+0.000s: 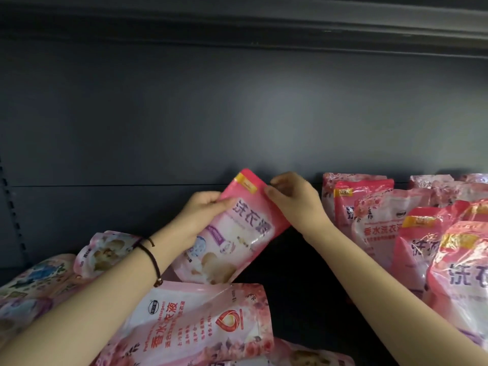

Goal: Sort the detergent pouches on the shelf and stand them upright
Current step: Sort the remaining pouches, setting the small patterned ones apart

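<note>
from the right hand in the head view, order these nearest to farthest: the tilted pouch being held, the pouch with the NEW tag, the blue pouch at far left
1. Tilted pouch, held by the right hand at its upper edge.
2. NEW-tag pouch, standing just right of that hand.
3. Blue pouch, lying far left, beyond the left hand.

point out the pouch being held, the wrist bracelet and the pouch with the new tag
held pouch (237,228): head view, middle of its front
bracelet (152,260): head view, cord across the left wrist
NEW-tag pouch (346,192): head view, its yellow tag

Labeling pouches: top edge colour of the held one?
Red-pink band with a yellow tag; head view.
</note>
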A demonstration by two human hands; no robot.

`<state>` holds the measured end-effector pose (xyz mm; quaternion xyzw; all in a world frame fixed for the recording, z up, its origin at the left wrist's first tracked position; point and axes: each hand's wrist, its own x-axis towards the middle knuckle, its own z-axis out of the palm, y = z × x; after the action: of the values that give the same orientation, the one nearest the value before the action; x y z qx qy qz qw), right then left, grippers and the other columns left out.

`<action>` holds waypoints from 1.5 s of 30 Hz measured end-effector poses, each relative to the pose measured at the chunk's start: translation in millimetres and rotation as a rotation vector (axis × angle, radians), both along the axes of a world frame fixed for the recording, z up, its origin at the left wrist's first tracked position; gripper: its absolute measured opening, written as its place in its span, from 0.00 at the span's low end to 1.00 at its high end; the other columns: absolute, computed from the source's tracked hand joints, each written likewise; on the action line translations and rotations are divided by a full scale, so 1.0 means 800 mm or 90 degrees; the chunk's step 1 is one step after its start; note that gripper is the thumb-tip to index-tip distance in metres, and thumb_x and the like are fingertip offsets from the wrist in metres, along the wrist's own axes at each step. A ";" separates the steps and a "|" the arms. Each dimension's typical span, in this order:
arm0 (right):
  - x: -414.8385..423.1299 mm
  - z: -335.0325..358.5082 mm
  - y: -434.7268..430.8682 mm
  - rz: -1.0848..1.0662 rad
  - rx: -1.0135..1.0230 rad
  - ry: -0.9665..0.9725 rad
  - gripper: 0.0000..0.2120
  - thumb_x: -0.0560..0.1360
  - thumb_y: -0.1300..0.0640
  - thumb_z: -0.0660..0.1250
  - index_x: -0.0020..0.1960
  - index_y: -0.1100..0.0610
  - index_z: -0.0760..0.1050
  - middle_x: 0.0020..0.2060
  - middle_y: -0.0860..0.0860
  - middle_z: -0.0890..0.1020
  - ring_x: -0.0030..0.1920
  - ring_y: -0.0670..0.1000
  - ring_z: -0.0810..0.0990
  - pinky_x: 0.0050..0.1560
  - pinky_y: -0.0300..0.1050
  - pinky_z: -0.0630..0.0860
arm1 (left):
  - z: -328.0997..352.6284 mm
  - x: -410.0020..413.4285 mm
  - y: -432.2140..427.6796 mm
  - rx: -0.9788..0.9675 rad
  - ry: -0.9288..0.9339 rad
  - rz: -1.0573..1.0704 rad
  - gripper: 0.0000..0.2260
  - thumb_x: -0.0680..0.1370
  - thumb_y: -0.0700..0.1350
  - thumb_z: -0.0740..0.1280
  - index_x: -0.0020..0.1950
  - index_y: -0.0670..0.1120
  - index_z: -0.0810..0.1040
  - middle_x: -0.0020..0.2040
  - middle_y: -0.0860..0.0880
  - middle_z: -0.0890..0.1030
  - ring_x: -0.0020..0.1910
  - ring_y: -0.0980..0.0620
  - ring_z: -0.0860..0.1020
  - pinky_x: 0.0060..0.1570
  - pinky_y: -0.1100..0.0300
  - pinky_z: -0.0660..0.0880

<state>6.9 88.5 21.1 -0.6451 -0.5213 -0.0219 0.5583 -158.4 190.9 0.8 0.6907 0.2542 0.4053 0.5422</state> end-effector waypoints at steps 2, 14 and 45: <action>-0.002 -0.009 -0.011 0.030 0.075 0.166 0.21 0.72 0.53 0.72 0.61 0.57 0.72 0.56 0.52 0.78 0.55 0.49 0.77 0.57 0.45 0.75 | 0.007 -0.003 0.001 -0.045 -0.094 0.002 0.09 0.72 0.46 0.72 0.47 0.41 0.83 0.43 0.41 0.85 0.39 0.46 0.83 0.41 0.56 0.80; 0.000 -0.026 -0.006 0.162 0.072 0.562 0.07 0.80 0.58 0.62 0.43 0.57 0.70 0.37 0.53 0.78 0.33 0.51 0.77 0.37 0.48 0.75 | 0.003 0.072 -0.018 -0.160 -0.266 0.032 0.07 0.77 0.46 0.69 0.51 0.44 0.81 0.44 0.47 0.85 0.42 0.50 0.83 0.42 0.57 0.80; -0.052 0.007 -0.065 0.293 -0.276 -0.417 0.15 0.74 0.50 0.69 0.59 0.46 0.73 0.56 0.42 0.73 0.55 0.39 0.72 0.54 0.30 0.70 | 0.003 -0.088 -0.022 0.652 0.670 0.027 0.15 0.74 0.65 0.59 0.55 0.60 0.74 0.50 0.60 0.78 0.47 0.59 0.76 0.44 0.56 0.76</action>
<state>-34.5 36.2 26.8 -0.5736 -0.7927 0.0092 0.2063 -228.8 173.2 3.4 0.9557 0.2727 0.0982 -0.0505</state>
